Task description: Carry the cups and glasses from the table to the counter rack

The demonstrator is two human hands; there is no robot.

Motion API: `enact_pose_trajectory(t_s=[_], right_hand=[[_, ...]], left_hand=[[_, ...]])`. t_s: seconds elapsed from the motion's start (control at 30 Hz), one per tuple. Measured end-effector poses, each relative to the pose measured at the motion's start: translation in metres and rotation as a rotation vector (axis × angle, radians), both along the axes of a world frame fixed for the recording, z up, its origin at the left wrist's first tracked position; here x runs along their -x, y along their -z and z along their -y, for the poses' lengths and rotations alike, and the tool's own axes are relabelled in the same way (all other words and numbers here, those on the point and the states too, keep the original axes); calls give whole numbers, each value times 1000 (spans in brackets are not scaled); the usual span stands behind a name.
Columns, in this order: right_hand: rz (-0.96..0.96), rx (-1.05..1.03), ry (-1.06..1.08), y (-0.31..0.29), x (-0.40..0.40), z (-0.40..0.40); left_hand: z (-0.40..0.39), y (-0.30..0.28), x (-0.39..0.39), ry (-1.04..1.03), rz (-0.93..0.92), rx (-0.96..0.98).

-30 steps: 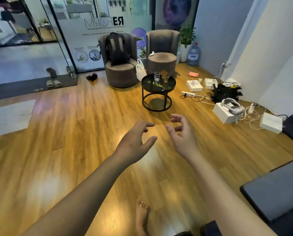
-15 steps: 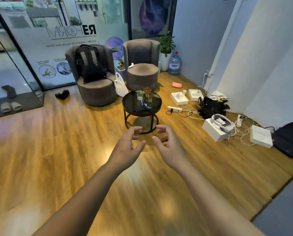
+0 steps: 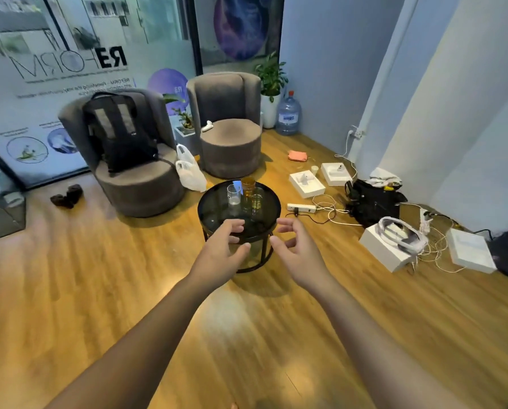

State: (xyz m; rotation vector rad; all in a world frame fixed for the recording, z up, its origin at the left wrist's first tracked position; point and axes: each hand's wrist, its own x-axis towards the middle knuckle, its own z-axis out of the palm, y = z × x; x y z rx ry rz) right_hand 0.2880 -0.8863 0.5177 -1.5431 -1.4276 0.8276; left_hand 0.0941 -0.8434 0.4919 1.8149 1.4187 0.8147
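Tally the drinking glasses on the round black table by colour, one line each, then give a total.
Clear glass: 1
Amber glass: 1
Greenish-tinted glass: 1
Total: 3, all standing on the round black table; neither the left hand nor the right hand holds one.

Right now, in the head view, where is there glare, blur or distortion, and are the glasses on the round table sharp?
Head view: wide-angle lens bends the walls outward; bright glare patch on the wood floor between the forearms; reflections on the black table top; the three glasses are small and slightly soft; left hand and right hand fairly sharp.
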Motion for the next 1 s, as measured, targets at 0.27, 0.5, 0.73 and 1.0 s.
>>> enact_pose_trajectory(t_s=[0.27, 0.5, 0.73, 1.0], right_hand=[[6, 92, 63, 37, -10, -152], [20, 180, 52, 88, -46, -298], [28, 284, 38, 130, -82, -430], [28, 413, 47, 205, -105, -531]], left_hand=[[-159, 30, -12, 48, -20, 111], [-306, 92, -46, 41, -20, 198], [-418, 150, -78, 22, -16, 381], [-517, 225, -100, -55, -43, 513]])
